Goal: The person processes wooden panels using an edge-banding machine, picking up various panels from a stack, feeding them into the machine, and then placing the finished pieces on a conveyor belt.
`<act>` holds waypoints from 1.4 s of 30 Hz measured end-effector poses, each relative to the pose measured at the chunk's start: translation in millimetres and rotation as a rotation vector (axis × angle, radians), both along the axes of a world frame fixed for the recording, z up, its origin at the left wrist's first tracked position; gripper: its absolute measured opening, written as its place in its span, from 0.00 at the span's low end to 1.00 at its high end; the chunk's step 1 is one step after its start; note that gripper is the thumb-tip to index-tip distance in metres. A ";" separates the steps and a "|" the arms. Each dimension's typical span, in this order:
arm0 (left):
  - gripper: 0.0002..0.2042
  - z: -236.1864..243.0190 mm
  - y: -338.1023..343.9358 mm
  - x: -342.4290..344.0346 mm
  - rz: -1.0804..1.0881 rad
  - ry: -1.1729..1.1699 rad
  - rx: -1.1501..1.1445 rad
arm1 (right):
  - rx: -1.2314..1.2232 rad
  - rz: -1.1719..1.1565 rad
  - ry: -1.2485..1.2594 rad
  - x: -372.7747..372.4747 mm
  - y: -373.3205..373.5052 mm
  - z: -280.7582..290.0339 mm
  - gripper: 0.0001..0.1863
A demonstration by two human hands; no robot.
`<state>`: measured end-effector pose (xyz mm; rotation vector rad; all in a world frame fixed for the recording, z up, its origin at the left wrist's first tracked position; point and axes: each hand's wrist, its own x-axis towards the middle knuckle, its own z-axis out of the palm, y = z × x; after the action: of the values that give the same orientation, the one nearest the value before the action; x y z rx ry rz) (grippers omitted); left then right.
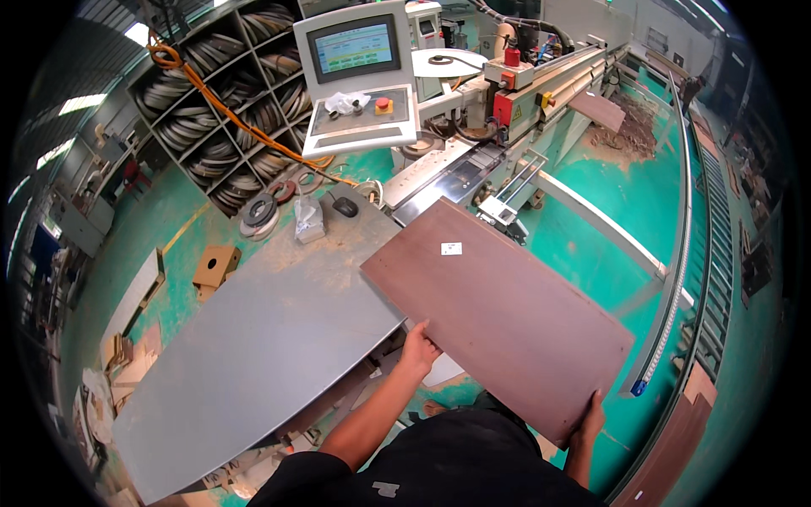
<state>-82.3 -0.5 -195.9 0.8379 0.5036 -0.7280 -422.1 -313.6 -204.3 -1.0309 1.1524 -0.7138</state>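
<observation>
A reddish-brown rectangular board (pixel 507 313) with a small white label (pixel 451 248) is held out before me, slanting from upper left to lower right. My left hand (pixel 420 345) grips its near long edge, thumb on top and the other fingers hidden beneath. At the board's lower right corner, my right hand (pixel 589 418) is closed on the edge, its fingers mostly out of sight. The board's far left end reaches the metal bed of a long machine (pixel 448 182). Its left corner overlaps the edge of a grey table (pixel 279 338).
A control panel with a screen (pixel 353 46) and red button stands beyond the table. A mouse (pixel 344 206) lies on the table's far end. Racks of coiled edging strips (pixel 228 101) stand at far left. A rail (pixel 676 279) and roller conveyor (pixel 718 262) run along the right.
</observation>
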 end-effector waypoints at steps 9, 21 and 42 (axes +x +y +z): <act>0.39 -21.1 -60.1 30.2 -0.230 0.027 0.035 | 0.224 0.061 -0.191 47.7 -20.7 -14.3 0.33; 0.39 -42.8 -118.1 100.0 -0.228 0.079 0.260 | 0.197 0.211 -0.175 126.3 -65.1 -4.4 0.35; 0.41 -50.0 -342.3 219.6 -0.251 0.114 0.370 | 0.179 0.163 -0.026 253.7 -298.1 -9.8 0.35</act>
<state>137.3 -342.8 -245.9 1.2244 0.6543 -0.9322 -168.4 -611.7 -214.2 -0.9490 1.0754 -0.4852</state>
